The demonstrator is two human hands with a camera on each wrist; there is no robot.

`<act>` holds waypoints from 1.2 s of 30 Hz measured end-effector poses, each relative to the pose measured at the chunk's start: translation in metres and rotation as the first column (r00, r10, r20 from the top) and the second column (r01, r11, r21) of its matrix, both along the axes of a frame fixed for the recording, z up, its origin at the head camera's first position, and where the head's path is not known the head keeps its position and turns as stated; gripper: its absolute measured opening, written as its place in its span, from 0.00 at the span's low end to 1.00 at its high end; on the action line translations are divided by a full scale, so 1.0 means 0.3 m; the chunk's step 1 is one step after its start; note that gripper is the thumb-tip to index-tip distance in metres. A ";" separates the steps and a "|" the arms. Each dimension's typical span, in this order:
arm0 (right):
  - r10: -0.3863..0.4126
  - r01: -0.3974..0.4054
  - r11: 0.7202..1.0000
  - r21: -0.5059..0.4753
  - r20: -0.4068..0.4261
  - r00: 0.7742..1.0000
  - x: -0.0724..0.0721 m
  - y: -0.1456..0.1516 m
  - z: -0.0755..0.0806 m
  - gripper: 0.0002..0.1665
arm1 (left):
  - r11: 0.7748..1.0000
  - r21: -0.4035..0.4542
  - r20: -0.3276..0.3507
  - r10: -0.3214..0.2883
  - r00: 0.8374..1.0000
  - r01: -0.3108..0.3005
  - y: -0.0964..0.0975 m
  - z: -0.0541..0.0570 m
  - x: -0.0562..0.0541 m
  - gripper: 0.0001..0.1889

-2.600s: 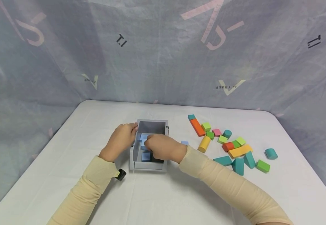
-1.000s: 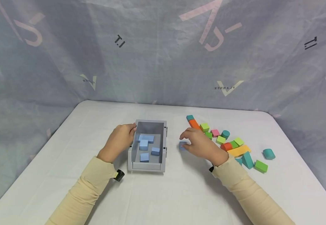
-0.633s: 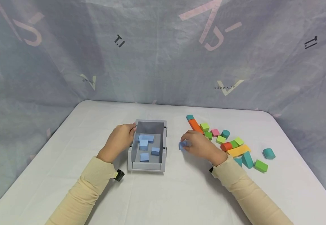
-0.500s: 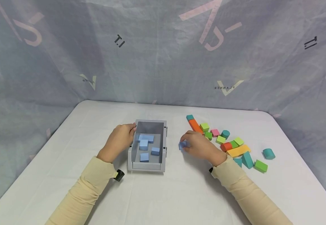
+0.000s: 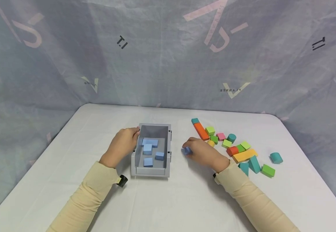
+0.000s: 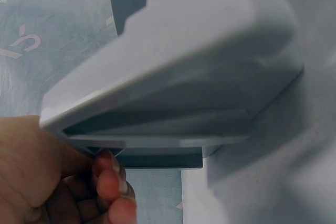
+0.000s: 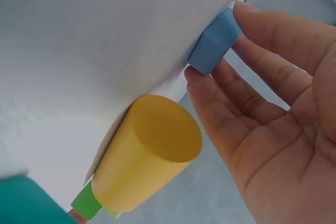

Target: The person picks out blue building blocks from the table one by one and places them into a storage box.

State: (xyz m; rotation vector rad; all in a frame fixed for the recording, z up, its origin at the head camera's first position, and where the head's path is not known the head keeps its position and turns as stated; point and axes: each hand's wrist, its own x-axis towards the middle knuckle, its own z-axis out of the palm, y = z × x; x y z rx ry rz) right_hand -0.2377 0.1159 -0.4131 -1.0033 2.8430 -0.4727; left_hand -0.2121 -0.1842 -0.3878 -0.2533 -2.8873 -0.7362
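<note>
My left hand (image 5: 121, 145) grips the left rim of a grey open-topped box (image 5: 150, 172). In the left wrist view, the fingertips (image 6: 107, 177) curl under the edge of the box (image 6: 184, 35). Inside lie several light blue blocks, one (image 5: 147, 149) overlapping a longer blue block (image 5: 154, 141) at the back. To the right of the box, my right hand (image 5: 204, 153) pinches a small blue block (image 5: 187, 150) close to the tabletop. The right wrist view shows this blue block (image 7: 215, 40) between the thumb and fingertips of the right hand (image 7: 283, 98).
Loose coloured blocks lie right of the right hand: a yellow cylinder (image 7: 147, 150), an orange-red bar (image 5: 201, 131), a yellow-orange bar (image 5: 244, 156), teal triangles (image 5: 254, 164), a green block (image 5: 268, 170) and others. A white cloth (image 5: 162, 203) covers the table; a grey curtain (image 5: 156, 64) hangs behind.
The right hand has left the box, moved right to the small blue block, taken it between thumb and fingers and shifted slightly left. The left hand has stayed at the box.
</note>
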 end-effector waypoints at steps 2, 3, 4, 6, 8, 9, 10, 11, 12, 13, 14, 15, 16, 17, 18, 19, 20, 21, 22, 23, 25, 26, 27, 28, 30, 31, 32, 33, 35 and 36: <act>-0.002 0.002 1.000 0.000 0.001 1.000 0.002 0.000 0.000 0.17 | 1.000 0.000 0.000 -0.002 1.000 0.002 -0.001 0.000 0.000 0.18; -0.002 0.002 1.000 -0.002 0.000 1.000 0.003 0.000 0.000 0.17 | 1.000 -0.001 0.000 -0.004 1.000 0.004 -0.001 0.000 0.000 0.19; -0.004 0.004 1.000 0.000 0.002 1.000 0.003 0.001 0.001 0.17 | 1.000 -0.001 0.000 -0.007 1.000 0.007 -0.002 0.000 0.000 0.19; -0.006 0.006 1.000 0.001 0.002 1.000 0.003 0.002 0.001 0.17 | 1.000 -0.002 -0.004 -0.011 1.000 0.011 -0.003 0.000 0.000 0.18; -0.003 0.003 1.000 0.000 0.000 1.000 0.003 0.004 0.001 0.17 | 1.000 -0.003 -0.005 -0.014 1.000 0.014 -0.003 0.000 0.000 0.18; -0.003 0.003 1.000 -0.001 0.001 1.000 0.003 0.004 0.001 0.17 | 1.000 -0.004 -0.005 -0.014 1.000 0.014 -0.004 -0.001 0.000 0.18; -0.001 0.001 1.000 -0.003 0.001 1.000 0.003 0.005 0.001 0.17 | 1.000 -0.004 -0.005 -0.013 1.000 0.013 -0.004 -0.001 -0.001 0.18; 0.002 -0.002 1.000 -0.007 -0.003 1.000 0.003 0.006 0.001 0.17 | 1.000 -0.004 -0.004 -0.011 1.000 0.011 -0.004 -0.002 -0.001 0.19; 0.007 -0.007 1.000 -0.010 -0.006 1.000 0.002 0.007 0.000 0.17 | 1.000 -0.005 -0.004 -0.010 1.000 0.010 -0.004 -0.002 -0.002 0.19; 0.008 -0.008 1.000 -0.011 -0.007 1.000 0.002 0.008 0.000 0.17 | 1.000 -0.002 0.000 -0.009 1.000 0.009 -0.004 -0.003 -0.002 0.19; 0.006 -0.006 1.000 -0.012 -0.005 1.000 0.002 0.008 0.001 0.17 | 1.000 -0.001 0.001 -0.007 1.000 0.007 -0.004 -0.004 -0.003 0.19; 0.005 -0.006 1.000 -0.012 -0.006 1.000 0.002 0.008 0.000 0.17 | 1.000 0.001 0.002 -0.007 1.000 0.007 -0.004 -0.004 -0.003 0.19; 0.006 -0.006 1.000 -0.013 -0.009 1.000 0.001 0.008 0.000 0.17 | 1.000 -0.003 -0.002 -0.007 1.000 0.007 -0.004 -0.005 -0.003 0.19; 0.004 -0.004 1.000 -0.011 -0.010 1.000 0.001 0.008 -0.001 0.17 | 1.000 -0.005 -0.005 -0.010 1.000 0.010 -0.005 -0.006 -0.003 0.19; 0.002 -0.002 1.000 -0.009 -0.010 1.000 0.000 0.008 -0.001 0.17 | 1.000 -0.006 -0.008 -0.012 1.000 0.012 -0.006 -0.006 -0.003 0.18; -0.001 0.001 1.000 -0.008 -0.010 1.000 0.000 0.009 -0.002 0.17 | 1.000 -0.008 -0.010 -0.016 1.000 0.016 -0.006 -0.006 -0.002 0.18; -0.003 0.003 1.000 -0.007 -0.011 1.000 0.000 0.009 -0.002 0.17 | 1.000 -0.012 -0.013 -0.020 1.000 0.019 -0.006 -0.006 -0.001 0.18; -0.004 0.004 1.000 -0.007 -0.009 1.000 0.000 0.009 -0.002 0.17 | 1.000 -0.015 -0.016 -0.023 1.000 0.023 -0.006 -0.005 0.000 0.18; -0.006 0.006 1.000 -0.007 -0.010 1.000 0.001 0.009 0.000 0.17 | 1.000 -0.017 -0.017 -0.025 1.000 0.024 -0.006 -0.004 0.001 0.18; -0.009 0.009 1.000 -0.004 -0.008 1.000 0.002 0.008 0.000 0.17 | 1.000 -0.014 -0.013 -0.025 1.000 0.025 -0.006 -0.003 0.002 0.18; -0.014 0.014 1.000 -0.001 -0.004 1.000 0.003 0.008 0.002 0.17 | 1.000 -0.009 -0.009 -0.022 1.000 0.022 -0.005 -0.004 0.001 0.18; -0.019 0.019 1.000 0.001 0.000 1.000 0.004 0.008 0.004 0.17 | 1.000 -0.007 -0.008 -0.020 1.000 0.020 -0.005 -0.005 0.001 0.18; -0.022 0.022 1.000 0.004 0.001 1.000 0.004 0.009 0.005 0.17 | 1.000 -0.003 -0.007 -0.017 1.000 0.017 -0.005 -0.005 0.000 0.18; -0.023 0.023 1.000 0.004 0.001 1.000 0.003 0.010 0.006 0.17 | 1.000 0.000 -0.008 -0.015 1.000 0.015 -0.004 -0.006 -0.001 0.18; -0.021 0.021 1.000 -0.001 0.004 1.000 0.000 0.013 0.010 0.17 | 1.000 0.007 -0.010 -0.014 1.000 0.014 -0.004 -0.007 -0.003 0.18; -0.018 0.018 1.000 -0.005 0.004 1.000 -0.003 0.015 0.013 0.16 | 1.000 0.009 -0.012 -0.014 1.000 0.014 -0.004 -0.007 -0.002 0.18; -0.011 0.011 1.000 -0.010 -0.001 1.000 -0.005 0.018 0.019 0.16 | 1.000 0.012 -0.011 -0.014 1.000 0.014 -0.004 -0.007 -0.002 0.18; -0.004 0.004 1.000 -0.017 -0.007 1.000 -0.007 0.020 0.025 0.16 | 1.000 0.013 -0.011 -0.015 1.000 0.015 -0.004 -0.006 -0.002 0.18; 0.010 -0.010 1.000 -0.029 -0.017 1.000 -0.009 0.022 0.043 0.16 | 1.000 0.013 -0.011 -0.016 1.000 0.017 -0.005 -0.005 -0.002 0.18; 0.017 -0.017 0.999 -0.034 -0.023 1.000 -0.010 0.022 0.053 0.16 | 1.000 0.011 -0.013 -0.017 1.000 0.017 -0.005 -0.005 -0.002 0.18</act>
